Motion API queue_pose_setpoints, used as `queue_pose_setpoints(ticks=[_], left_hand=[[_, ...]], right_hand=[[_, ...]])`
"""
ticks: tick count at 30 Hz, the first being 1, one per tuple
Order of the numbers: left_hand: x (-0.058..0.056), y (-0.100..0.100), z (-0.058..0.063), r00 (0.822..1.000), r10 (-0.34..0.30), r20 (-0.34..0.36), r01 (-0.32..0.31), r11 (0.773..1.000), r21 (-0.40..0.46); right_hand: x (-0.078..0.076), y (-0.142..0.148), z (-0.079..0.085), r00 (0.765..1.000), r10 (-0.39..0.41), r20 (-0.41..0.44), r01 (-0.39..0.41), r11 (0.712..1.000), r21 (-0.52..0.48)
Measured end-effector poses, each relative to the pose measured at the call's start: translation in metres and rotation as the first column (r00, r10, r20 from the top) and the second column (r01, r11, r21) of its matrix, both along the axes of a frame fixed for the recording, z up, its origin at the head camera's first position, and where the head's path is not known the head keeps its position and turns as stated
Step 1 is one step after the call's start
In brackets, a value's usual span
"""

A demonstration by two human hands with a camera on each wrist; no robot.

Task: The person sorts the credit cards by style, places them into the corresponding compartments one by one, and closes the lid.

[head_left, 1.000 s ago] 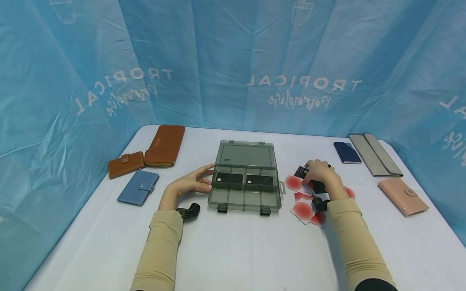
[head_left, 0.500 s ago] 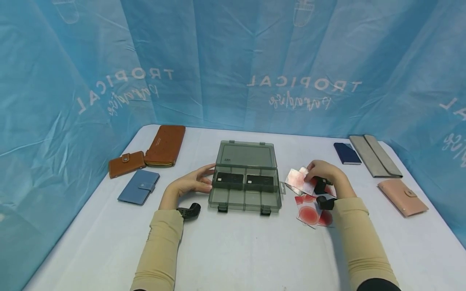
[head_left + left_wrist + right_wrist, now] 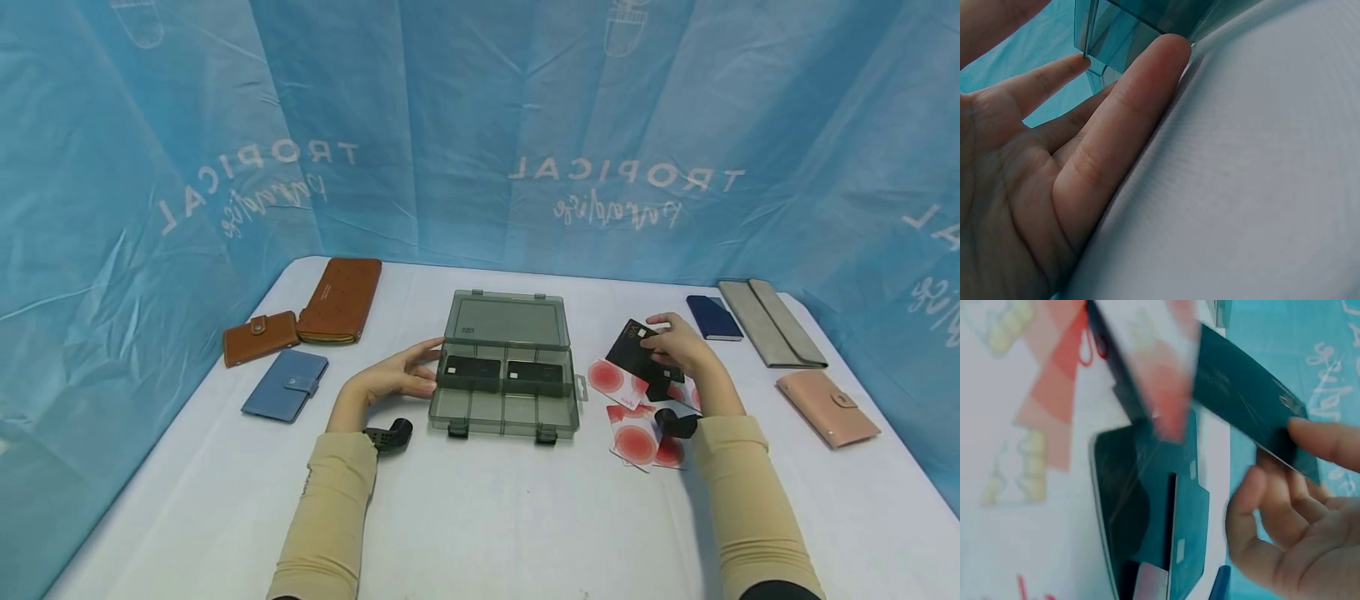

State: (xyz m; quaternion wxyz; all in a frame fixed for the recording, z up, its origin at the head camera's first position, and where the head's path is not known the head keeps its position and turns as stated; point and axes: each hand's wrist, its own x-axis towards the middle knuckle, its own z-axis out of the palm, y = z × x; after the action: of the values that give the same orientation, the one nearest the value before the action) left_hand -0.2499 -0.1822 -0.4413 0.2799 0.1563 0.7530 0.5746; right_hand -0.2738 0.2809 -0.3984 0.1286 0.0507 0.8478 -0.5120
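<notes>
My right hand [image 3: 673, 342] pinches a black card [image 3: 631, 350] by its edge over a loose pile. In the right wrist view the raised card [image 3: 1247, 394] sits between thumb and curled fingers. Red-and-white cards [image 3: 633, 444] and more black cards [image 3: 1188, 550] lie below it. To the left, a translucent green divided box [image 3: 483, 407] stands with its lid [image 3: 510, 321] tipped back. Two of its rear compartments hold black cards [image 3: 471, 367]. My left hand [image 3: 390, 375] has its fingertips against the box's left side, fingers fairly straight; the left wrist view shows the thumb [image 3: 1129, 112] touching it low down.
Left of the box lie a blue wallet [image 3: 285, 386], a small brown wallet [image 3: 260, 338] and a larger brown wallet [image 3: 341, 300]. At right are a navy booklet [image 3: 714, 317], a grey folding case [image 3: 772, 323] and a pink wallet [image 3: 827, 407]. A blue curtain [image 3: 465, 125] borders the table.
My right hand has drawn back slightly and raised a black card from the pile. The red-and-white cards beneath have shifted and tilted. My left hand and the box have stayed put.
</notes>
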Motion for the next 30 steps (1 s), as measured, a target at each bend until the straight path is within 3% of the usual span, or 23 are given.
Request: queue_pose_setpoints(ticks=[5, 8, 12, 15, 24, 27, 30], left_hand=[[0.000, 0.000, 0.000, 1.000, -0.002, 0.004, 0.002, 1.000, 0.006], [0.000, 0.000, 0.000, 1.000, -0.001, 0.006, 0.001, 1.000, 0.008], [0.000, -0.001, 0.000, 1.000, 0.006, 0.013, -0.006, 1.000, 0.006], [-0.001, -0.001, -0.001, 1.000, 0.006, 0.016, -0.006, 1.000, 0.009], [-0.002, -0.001, -0.002, 1.000, -0.003, 0.005, 0.003, 1.000, 0.005], [-0.002, -0.001, -0.002, 1.000, -0.004, 0.007, 0.004, 1.000, 0.008], [-0.002, -0.002, -0.003, 1.000, -0.004, 0.010, 0.004, 1.000, 0.010]], right_hand=[[-0.003, -0.006, 0.000, 0.984, -0.124, -0.125, 0.122, 0.992, -0.023], [-0.002, -0.016, 0.004, 0.971, -0.136, -0.198, 0.126, 0.990, -0.064], [0.001, -0.039, 0.014, 0.967, -0.007, -0.255, -0.026, 0.992, -0.127], [0.004, -0.058, 0.021, 0.950, 0.115, -0.289, -0.146, 0.985, -0.088], [0.006, -0.104, 0.030, 0.927, 0.300, -0.224, -0.294, 0.954, 0.060], [0.007, -0.113, 0.030, 0.901, 0.378, -0.213, -0.363, 0.926, 0.109], [0.006, -0.120, 0.028, 0.846, 0.476, -0.239, -0.443, 0.878, 0.179]])
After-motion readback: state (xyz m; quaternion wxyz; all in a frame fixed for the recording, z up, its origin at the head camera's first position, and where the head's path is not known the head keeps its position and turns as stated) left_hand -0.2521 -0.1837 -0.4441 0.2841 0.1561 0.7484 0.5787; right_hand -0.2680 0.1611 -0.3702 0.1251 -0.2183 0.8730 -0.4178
